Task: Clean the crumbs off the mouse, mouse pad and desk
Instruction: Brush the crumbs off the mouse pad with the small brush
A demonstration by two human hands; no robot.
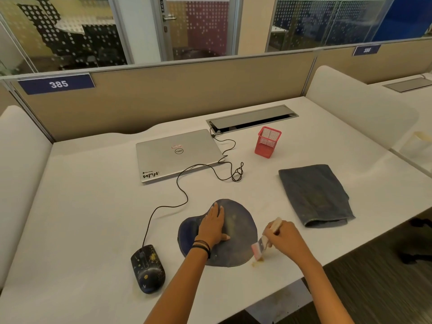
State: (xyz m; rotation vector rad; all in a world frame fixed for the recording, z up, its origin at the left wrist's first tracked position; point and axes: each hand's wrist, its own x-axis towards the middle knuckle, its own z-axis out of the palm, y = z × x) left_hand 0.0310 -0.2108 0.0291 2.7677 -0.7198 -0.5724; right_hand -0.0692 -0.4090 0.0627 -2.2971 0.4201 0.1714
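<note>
A dark blue mouse pad [240, 230] lies on the white desk [93, 218], with a pale streak of crumbs down its middle. My left hand [212, 224] rests flat on the pad, fingers apart. My right hand [284, 236] grips a small brush [265, 240] with a wooden handle and pink bristles, whose tip touches the desk just off the pad's right front edge. A small heap of yellow crumbs [257, 262] sits under the bristles. The black corded mouse [147, 268], speckled with yellow crumbs, lies to the left of the pad.
A closed silver laptop [177, 154] lies behind the pad, and the mouse cable [182, 183] loops across the desk. A red mesh pen cup [268, 141] and a folded grey cloth [315, 195] are to the right. The desk's front edge runs close behind the crumbs.
</note>
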